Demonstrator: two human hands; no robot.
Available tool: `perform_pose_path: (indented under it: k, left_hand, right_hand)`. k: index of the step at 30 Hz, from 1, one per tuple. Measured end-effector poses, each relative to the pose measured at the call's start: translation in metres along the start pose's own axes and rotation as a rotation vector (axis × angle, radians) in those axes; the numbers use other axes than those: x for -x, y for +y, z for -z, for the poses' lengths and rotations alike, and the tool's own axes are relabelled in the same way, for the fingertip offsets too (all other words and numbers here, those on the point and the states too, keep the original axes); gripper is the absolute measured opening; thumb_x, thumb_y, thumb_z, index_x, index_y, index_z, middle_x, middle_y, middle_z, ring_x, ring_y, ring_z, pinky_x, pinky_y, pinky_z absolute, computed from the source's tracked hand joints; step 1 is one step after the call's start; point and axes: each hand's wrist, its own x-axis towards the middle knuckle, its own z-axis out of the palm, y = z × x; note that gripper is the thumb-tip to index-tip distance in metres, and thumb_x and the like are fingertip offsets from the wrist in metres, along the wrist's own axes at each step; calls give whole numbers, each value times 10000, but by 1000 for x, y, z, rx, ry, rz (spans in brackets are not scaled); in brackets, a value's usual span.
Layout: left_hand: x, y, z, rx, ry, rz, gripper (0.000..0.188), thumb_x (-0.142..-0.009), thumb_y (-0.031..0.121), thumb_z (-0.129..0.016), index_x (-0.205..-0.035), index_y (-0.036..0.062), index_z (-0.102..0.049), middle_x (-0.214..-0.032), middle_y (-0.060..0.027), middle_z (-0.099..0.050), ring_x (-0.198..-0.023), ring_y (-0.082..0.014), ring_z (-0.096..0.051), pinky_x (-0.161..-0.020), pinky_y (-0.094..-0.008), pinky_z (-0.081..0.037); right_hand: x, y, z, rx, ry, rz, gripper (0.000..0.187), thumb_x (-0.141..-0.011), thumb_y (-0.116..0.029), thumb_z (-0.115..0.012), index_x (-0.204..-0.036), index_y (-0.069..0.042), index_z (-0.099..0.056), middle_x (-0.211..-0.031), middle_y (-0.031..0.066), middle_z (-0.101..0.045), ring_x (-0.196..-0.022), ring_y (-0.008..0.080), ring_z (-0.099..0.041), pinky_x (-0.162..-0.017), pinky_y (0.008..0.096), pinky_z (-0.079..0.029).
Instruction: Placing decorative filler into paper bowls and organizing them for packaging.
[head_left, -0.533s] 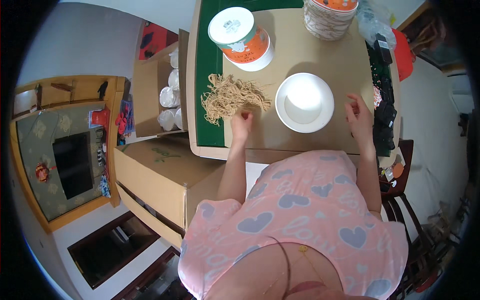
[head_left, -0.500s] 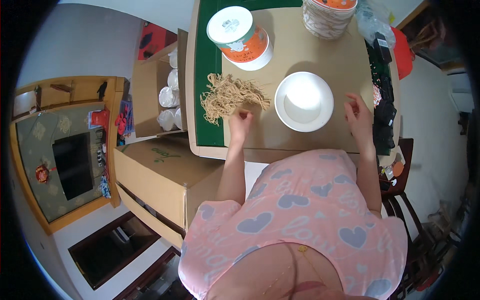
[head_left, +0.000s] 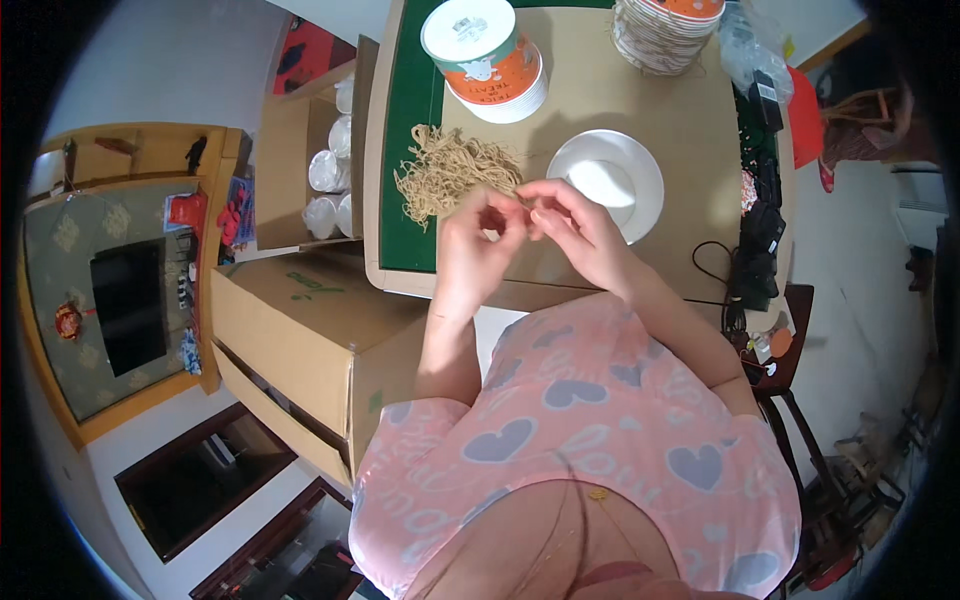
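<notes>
My left hand [head_left: 478, 245] and my right hand [head_left: 583, 228] meet above the near part of the table, fingertips pinched close together. Whatever is between them is too small to make out. A loose heap of tan paper twine [head_left: 452, 170] lies just beyond my left hand. Partly behind my right hand stands a white round paper tub [head_left: 640, 165], its open mouth facing up. Farther back is a stack of tubs [head_left: 490, 85] with orange and green printing, the top one upside down.
At the far right is a tall stack of orange-printed pieces with string loops [head_left: 665, 40], beside clear plastic bags [head_left: 748, 50]. Black adapters and cables [head_left: 760, 240] line the table's right edge. Left of the table, an open carton [head_left: 310, 150] holds wrapped white rolls, near a larger carton [head_left: 310, 330].
My right hand has moved left, from beside the tub's right side to my left hand. Both hands are now joined at the fingertips. The view has shifted slightly.
</notes>
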Motion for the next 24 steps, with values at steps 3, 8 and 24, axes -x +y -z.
perform_pose_path:
  k: [3, 8, 24]
  left_hand:
    - [-4, -9, 4, -21, 98, -16, 84, -794, -44, -608, -817, 11, -550, -820, -63, -648, -695, -89, -606, -651, -213, -492]
    - [-21, -23, -6, 595, -148, 94, 238, -843, -40, -558, -1074, -16, -511, -980, -120, -629, -737, -144, -616, -661, -265, -516]
    - [-36, -237, 14, -236, 23, 135, 127, -812, 80, -621, -912, 39, -687, -858, -122, -668, -746, -230, -646, -691, -313, -504]
  right_hand:
    - [-5, 8, 6, 143, 10, -41, 128, -902, -52, -537, -1022, -17, -564, -873, 11, -566, -793, 49, -532, -705, 204, -448]
    - [-22, 30, 6, 127, 163, 65, 48, -876, -49, -561, -881, -3, -551, -735, 16, -578, -602, 51, -507, -570, 218, -441]
    - [16, -111, 38, 93, 412, 86, 20, -846, -19, -576, -839, -25, -558, -749, -15, -537, -676, 43, -498, -601, 185, -393]
